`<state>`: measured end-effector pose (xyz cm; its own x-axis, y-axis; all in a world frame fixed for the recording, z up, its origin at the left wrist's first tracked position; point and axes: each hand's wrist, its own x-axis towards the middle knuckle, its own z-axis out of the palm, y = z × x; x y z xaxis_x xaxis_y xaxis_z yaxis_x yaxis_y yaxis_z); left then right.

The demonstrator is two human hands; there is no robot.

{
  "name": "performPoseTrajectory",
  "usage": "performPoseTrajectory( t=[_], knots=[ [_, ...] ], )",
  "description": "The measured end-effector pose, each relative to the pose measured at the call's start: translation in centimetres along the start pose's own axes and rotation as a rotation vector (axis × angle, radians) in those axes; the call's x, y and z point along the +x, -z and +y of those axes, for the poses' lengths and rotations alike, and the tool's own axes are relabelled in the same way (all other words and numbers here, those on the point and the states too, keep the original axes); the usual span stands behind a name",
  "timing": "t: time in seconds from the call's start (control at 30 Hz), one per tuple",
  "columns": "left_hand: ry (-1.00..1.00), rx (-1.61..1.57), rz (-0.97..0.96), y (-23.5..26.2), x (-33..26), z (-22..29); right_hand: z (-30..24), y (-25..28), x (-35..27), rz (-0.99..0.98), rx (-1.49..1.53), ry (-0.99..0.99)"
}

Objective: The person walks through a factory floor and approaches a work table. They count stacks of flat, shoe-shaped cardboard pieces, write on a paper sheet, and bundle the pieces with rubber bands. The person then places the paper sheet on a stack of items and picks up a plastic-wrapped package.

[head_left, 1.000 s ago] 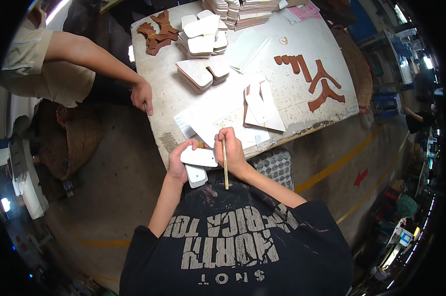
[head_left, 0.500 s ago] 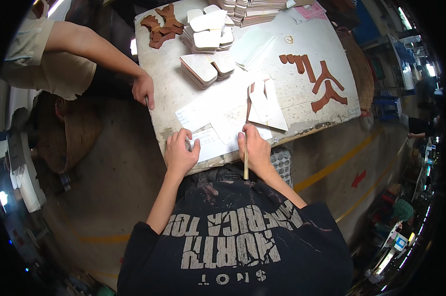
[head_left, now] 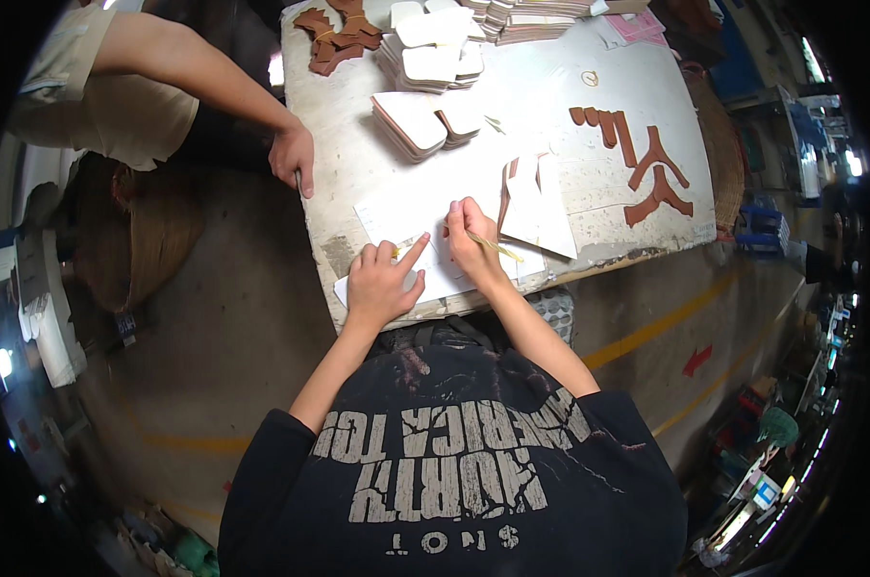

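Note:
My left hand point(head_left: 379, 287) lies on the white paper sheets point(head_left: 435, 287) at the table's near edge, fingers spread and forefinger stretched toward my right hand. In a writing grip, my right hand point(head_left: 473, 240) is closed round a thin yellowish pencil point(head_left: 497, 248), whose back end sticks out to the right. The pencil's tip is hidden by the hand. Just right of it lies a small bundle of white cut pieces point(head_left: 541, 207) with brown edges. Another written sheet point(head_left: 372, 219) shows beyond my left hand.
Banded stacks of white pieces point(head_left: 416, 125) stand farther back on the worn table point(head_left: 598, 255). Brown cut pieces lie at the far left point(head_left: 344, 38) and right point(head_left: 658, 197). Another person's hand point(head_left: 293, 159) rests at the left edge. A woven basket point(head_left: 142, 236) stands below.
My right hand has moved up and left over the sheets, turning the pencil from upright to slanting right. My left hand has shifted right, its forefinger now stretched out. The view has shifted slightly.

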<state>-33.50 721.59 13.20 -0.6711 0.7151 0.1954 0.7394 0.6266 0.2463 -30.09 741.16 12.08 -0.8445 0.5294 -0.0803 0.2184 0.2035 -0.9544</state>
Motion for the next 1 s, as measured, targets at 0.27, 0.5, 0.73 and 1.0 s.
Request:
performPoseTrajectory(
  t=[0.27,0.5,0.73,1.0],
  knots=[
    [0.009,0.000,-0.006,-0.4,-0.1,-0.2,1.6,-1.1,-0.1,-0.004,-0.054,0.209],
    [0.007,0.017,-0.010,-0.4,0.1,-0.1,1.6,-1.1,-0.1,-0.007,-0.188,0.332],
    [0.012,0.012,-0.013,-0.3,0.1,-0.1,1.4,-1.1,0.0,0.000,-0.134,0.295],
    [0.015,0.033,0.001,-0.3,0.1,0.0,1.6,-1.1,0.0,-0.015,-0.127,0.280]
  ],
)
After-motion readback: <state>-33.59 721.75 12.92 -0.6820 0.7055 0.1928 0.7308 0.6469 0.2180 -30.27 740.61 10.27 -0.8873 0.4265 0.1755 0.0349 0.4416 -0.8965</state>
